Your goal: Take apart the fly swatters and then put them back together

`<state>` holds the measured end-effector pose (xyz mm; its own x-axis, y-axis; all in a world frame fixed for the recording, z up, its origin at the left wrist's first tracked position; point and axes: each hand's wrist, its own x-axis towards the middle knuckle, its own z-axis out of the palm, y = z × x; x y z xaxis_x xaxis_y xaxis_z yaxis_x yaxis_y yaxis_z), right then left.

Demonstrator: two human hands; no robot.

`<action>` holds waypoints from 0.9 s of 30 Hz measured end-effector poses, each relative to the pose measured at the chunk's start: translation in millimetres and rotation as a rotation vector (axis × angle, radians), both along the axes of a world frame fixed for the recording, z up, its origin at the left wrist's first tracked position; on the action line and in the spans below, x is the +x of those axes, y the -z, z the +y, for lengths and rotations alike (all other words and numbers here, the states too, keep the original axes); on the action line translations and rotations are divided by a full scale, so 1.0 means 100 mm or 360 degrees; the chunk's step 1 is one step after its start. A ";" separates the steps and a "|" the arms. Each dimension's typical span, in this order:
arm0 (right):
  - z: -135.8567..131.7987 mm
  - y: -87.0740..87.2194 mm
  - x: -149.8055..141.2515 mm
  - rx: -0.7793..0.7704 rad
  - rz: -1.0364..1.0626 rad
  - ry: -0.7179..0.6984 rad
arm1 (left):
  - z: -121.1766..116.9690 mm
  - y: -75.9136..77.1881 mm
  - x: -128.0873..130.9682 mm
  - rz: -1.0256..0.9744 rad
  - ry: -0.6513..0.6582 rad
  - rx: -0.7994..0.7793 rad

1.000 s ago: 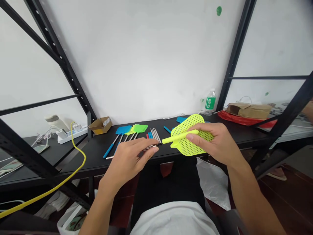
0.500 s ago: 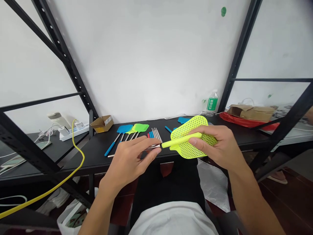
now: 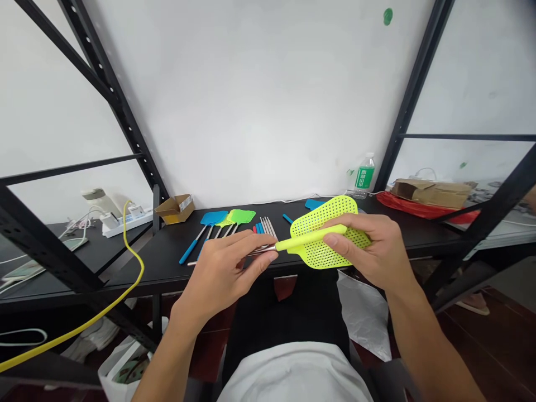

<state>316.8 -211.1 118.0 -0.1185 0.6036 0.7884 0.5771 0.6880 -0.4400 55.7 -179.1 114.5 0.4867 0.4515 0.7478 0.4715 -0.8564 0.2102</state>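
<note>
My left hand is closed in a pinch on a thin metal rod, whose other end sticks out past the knuckles. Between thumb and fingers, my right hand grips a yellow handle sleeve together with a yellow perforated fly swatter head. The rod's tip meets the sleeve's left end; how deep it sits inside is hidden. Beyond my left hand lie several fly swatters with blue and green heads. Several bare metal rods and short blue and red handles lie behind the hands.
On the black table stand an open cardboard box at left and a water bottle at back right. A yellow cable hangs in front at left. Black shelf posts rise on both sides. A blue swatter head lies behind.
The rod in my left hand and the yellow sleeve in my right hand were apart; their ends have come together. The gap at the joint has narrowed, and the dark rod end no longer shows.
</note>
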 end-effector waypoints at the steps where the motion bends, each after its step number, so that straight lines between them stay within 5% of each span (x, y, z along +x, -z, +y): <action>1: 0.00 0.00 0.00 0.0012 0.0006 -0.0002 | 0.00 0.00 0.00 -0.0008 0.0003 -0.0001; 27: 0.03 0.03 -0.04 0.0221 0.0019 -0.0026 | -0.03 -0.01 -0.04 0.0073 -0.0007 0.0002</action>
